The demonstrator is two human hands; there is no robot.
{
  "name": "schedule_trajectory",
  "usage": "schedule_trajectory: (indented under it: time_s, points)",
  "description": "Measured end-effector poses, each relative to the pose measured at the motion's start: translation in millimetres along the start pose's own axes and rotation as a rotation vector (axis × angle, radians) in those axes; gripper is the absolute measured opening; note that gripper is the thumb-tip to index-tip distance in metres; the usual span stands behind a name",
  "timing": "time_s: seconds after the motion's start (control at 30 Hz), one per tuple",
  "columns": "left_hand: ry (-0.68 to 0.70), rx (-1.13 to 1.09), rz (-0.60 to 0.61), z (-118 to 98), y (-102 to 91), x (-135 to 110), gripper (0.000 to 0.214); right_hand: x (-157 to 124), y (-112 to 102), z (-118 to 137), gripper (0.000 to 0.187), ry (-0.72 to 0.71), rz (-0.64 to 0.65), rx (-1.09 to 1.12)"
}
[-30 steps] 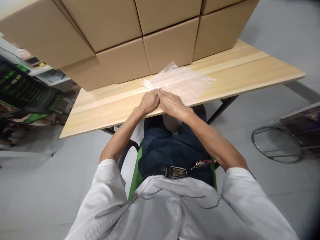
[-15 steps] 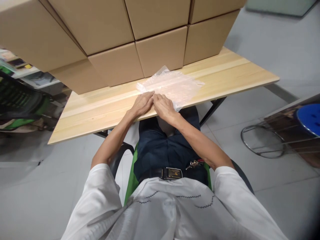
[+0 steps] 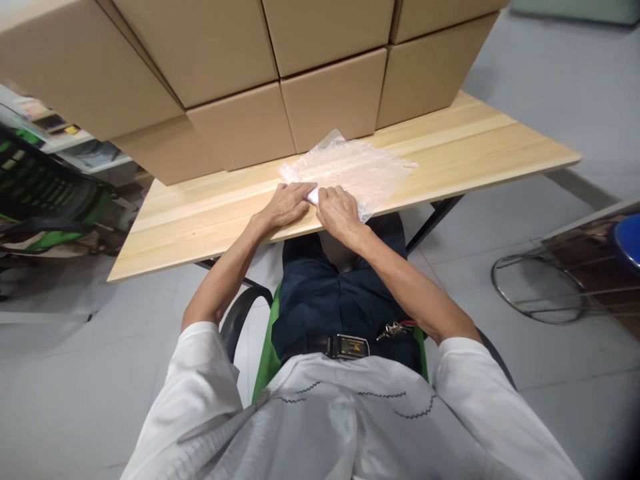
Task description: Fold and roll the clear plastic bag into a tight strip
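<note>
A crinkled, see-through plastic sheet [image 3: 367, 167] lies spread on the light wooden table [image 3: 195, 227], close to its front edge. Between my hands a small white bundle or fold [image 3: 313, 196] shows at the sheet's near corner; what is inside it, if anything, cannot be made out. My left hand [image 3: 287, 203] rests on the tabletop, its fingers together and pressed on the left end of this fold. My right hand [image 3: 339, 210] has its fingers curled over the fold's right end, gripping the plastic. The two hands are slightly apart.
Large cardboard boxes [image 3: 333, 100] are stacked along the back of the table. A black and green chair [image 3: 45, 193] stands on the left. At the right are a blue stool [image 3: 627, 240] and a metal ring base [image 3: 537, 288] on the grey floor.
My hands have drawn slightly apart, so the white fold now shows between them. The view has shifted a little, moving the table and boxes rightward in the picture.
</note>
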State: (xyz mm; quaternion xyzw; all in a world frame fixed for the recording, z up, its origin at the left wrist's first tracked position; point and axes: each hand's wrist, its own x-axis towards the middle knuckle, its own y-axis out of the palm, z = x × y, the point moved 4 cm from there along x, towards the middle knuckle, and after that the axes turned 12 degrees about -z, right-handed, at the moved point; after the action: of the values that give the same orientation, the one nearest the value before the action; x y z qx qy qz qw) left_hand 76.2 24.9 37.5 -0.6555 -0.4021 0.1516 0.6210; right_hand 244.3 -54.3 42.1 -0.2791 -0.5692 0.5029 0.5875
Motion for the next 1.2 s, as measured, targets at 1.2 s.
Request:
schedule_trajectory:
  time_s: [1.2]
  points:
    - [0.031,0.178,-0.024,-31,-7.4,-21,0.047,-25,-14,-54,0.042,-0.241,0.004,0.091]
